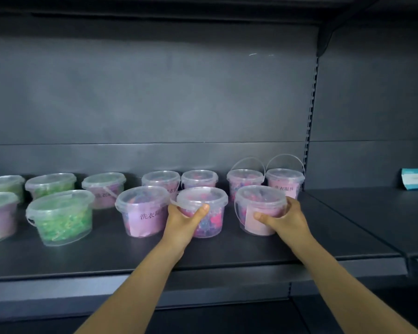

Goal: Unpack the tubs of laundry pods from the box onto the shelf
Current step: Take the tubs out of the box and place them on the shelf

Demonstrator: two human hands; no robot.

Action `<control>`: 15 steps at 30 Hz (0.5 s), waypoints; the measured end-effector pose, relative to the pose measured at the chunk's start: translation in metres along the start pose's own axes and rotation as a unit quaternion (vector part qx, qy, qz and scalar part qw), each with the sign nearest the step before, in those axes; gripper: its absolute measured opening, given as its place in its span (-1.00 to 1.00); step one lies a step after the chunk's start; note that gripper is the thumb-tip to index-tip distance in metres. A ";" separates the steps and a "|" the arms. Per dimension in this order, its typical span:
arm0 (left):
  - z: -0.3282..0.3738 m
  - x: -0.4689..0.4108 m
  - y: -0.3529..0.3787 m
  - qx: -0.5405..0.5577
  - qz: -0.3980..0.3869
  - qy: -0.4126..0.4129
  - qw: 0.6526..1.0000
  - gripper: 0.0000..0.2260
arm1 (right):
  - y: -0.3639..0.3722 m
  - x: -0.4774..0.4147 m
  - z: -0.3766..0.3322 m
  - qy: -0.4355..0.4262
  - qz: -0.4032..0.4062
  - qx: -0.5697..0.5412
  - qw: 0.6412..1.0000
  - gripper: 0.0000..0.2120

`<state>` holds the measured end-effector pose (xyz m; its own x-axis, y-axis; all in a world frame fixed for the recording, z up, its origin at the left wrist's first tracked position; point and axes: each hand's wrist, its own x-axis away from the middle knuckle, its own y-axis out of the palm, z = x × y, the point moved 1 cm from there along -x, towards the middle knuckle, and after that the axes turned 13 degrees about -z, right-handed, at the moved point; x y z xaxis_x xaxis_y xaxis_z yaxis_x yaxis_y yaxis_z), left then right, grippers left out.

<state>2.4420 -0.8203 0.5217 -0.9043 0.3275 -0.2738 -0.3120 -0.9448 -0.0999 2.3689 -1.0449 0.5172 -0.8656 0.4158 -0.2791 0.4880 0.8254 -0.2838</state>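
Nearest the camera, 2 bare forearms reach over the front lip of the dark shelf (227,249). The left hand (182,221) wraps the middle front tub (203,222), thumb across its near wall and fingers curled behind. The right hand (284,216) holds the right front tub (258,201) the same way, thumb pressed on its pink label. Both tubs appear to rest on the shelf, just beside each other but apart.

Each is a clear plastic tub with a snap lid and a thin bail handle, packed with pink, blue and purple pods.

Left of them in the front row stand a labelled pink tub (143,213), a green tub (60,218) and another cut off at the frame edge. The back row (161,179) holds 7 more: 2 green and 5 pink, the 2 rightmost with handles raised.

By my count 12 tubs are on the shelf, so the work looks well along. The box is out of view, so what remains in it cannot be told. Room is left on the right.

Farthest right, a blue-and-white pack (416,178) lies on the next bay.
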 end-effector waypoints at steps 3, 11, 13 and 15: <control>-0.002 -0.003 -0.002 -0.038 0.000 0.004 0.999 -0.36 | 0.002 -0.007 0.001 -0.006 -0.007 0.021 1.000 -0.17; -0.007 -0.012 -0.009 -0.108 -0.026 -0.030 0.993 -0.42 | 0.009 -0.014 -0.008 0.008 -0.031 0.081 0.996 -0.19; -0.006 -0.013 -0.011 -0.137 -0.043 -0.039 0.989 -0.39 | 0.007 -0.013 -0.012 0.011 -0.039 0.104 0.994 -0.25; -0.001 -0.011 -0.012 -0.167 -0.063 -0.047 0.983 -0.37 | 0.005 -0.009 -0.015 0.018 -0.052 0.130 0.990 -0.28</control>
<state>2.4564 -0.8123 0.5250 -0.8920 0.4259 -0.1514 -0.3251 -0.8372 -0.4398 2.3777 -1.0388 0.5325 -0.9138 0.3510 -0.2044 0.4045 0.7398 -0.5377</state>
